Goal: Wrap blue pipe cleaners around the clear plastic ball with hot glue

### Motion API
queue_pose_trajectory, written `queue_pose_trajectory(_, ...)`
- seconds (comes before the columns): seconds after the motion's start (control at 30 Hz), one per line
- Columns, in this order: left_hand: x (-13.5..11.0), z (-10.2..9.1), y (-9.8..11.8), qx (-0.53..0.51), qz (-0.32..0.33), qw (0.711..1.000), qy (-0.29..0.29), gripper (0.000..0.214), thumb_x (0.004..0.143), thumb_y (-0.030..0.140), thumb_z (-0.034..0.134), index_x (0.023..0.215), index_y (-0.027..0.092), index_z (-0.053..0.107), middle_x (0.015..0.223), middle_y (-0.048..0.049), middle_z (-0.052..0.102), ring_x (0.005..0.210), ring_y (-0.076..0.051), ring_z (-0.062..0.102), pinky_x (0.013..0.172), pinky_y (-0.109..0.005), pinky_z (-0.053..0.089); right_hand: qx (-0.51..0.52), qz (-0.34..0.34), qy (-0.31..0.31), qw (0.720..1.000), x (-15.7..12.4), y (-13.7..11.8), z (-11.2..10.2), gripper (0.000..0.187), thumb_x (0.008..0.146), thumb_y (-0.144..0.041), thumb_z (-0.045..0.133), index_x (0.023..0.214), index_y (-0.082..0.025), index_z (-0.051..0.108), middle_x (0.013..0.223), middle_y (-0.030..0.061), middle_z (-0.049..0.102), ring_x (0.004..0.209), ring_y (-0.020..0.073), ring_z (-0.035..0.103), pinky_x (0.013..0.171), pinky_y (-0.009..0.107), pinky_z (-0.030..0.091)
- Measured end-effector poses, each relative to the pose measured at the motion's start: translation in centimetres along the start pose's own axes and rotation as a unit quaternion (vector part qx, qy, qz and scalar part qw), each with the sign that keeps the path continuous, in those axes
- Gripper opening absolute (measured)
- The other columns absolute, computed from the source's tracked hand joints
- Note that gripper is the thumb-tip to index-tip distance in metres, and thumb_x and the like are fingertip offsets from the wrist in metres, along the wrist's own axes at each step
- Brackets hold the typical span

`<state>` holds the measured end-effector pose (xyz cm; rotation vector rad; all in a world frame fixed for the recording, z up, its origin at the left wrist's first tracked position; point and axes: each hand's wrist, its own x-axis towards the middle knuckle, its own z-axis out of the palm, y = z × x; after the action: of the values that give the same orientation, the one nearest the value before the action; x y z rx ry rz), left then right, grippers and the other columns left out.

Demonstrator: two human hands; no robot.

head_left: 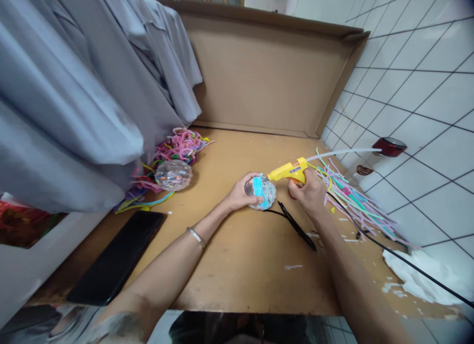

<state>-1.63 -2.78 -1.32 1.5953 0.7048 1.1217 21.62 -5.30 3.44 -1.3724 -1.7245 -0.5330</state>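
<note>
My left hand (240, 193) is wrapped round a small clear faceted ball (269, 195) with a light-blue strip (258, 187) across it, at the middle of the table. In my right hand (311, 191) is a yellow hot glue gun (287, 171), its metal nozzle pointing left and meeting the ball's upper edge; whether it touches I cannot tell. A long translucent glue stick (344, 151) sticks out of the gun's back end. Just below the ball lies a black pen-like tool (297, 226).
A second clear ball (174, 175) sits at the left by a heap of pink pipe cleaners (181, 146). Pastel strips (359, 200), a black cord (403, 266) and white tissue (425, 275) lie right. A black phone (118, 257) is front left; cardboard (259, 77) stands behind.
</note>
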Motion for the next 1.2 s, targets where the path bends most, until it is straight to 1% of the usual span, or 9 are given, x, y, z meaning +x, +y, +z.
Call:
queue_pose_trajectory(0.23,0.1,0.0,-0.2,-0.005,0.009,1.0,-0.003,0.078,0.054,0.031,0.084,0.124,0.017,0.052,0.122,-0.0096,0.062,0.11,-0.025,0.06,0.099,-0.037,0.045,0.006,0.003,-0.009,1.0,0.1,-0.2,-0.2,0.013,0.076,-0.032,0.053,0.072,-0.023,0.045,0.067,0.0,0.053,0.062,0.017,0.047,0.057,0.028,0.029)
queue_pose_trajectory(0.57,0.0,0.0,0.1,0.007,0.009,1.0,-0.003,0.077,0.053,0.03,0.085,0.123,0.018,0.053,0.125,-0.0099,0.061,0.113,-0.026,0.06,0.1,-0.037,0.046,0.013,-0.001,-0.015,1.0,0.3,-0.4,-0.5,0.011,0.076,-0.029,0.053,0.071,-0.024,0.045,0.068,0.0004,0.055,0.062,0.0167,0.047,0.058,0.028,0.031)
queue_pose_trajectory(0.7,0.0,0.1,0.2,0.003,0.007,1.0,-0.004,0.077,0.053,0.031,0.084,0.123,0.017,0.053,0.126,-0.0104,0.061,0.112,-0.026,0.06,0.099,-0.037,0.046,0.018,-0.014,-0.009,1.0,0.4,-0.3,-0.5,0.009,0.075,-0.028,0.052,0.071,-0.024,0.044,0.067,-0.0002,0.054,0.061,0.0166,0.047,0.058,0.029,0.031)
queue_pose_trajectory(0.97,0.0,0.1,0.4,0.011,0.009,1.0,-0.007,0.076,0.054,0.03,0.083,0.122,0.017,0.053,0.123,-0.0098,0.062,0.113,-0.027,0.059,0.1,-0.037,0.045,0.032,-0.022,-0.009,0.999,0.7,-0.2,-0.8,0.015,0.073,-0.027,0.051,0.065,-0.024,0.038,0.063,-0.001,0.05,0.059,0.0157,0.045,0.057,0.028,0.031)
queue_pose_trajectory(1.2,0.0,0.1,0.3,0.011,0.012,1.0,-0.009,0.076,0.053,0.032,0.084,0.121,0.018,0.054,0.123,-0.0093,0.062,0.112,-0.025,0.059,0.1,-0.036,0.045,0.048,-0.007,-0.028,0.998,0.9,-0.2,-1.0,0.018,0.074,-0.031,0.053,0.064,-0.024,0.039,0.062,-0.0009,0.05,0.058,0.0155,0.043,0.056,0.028,0.031)
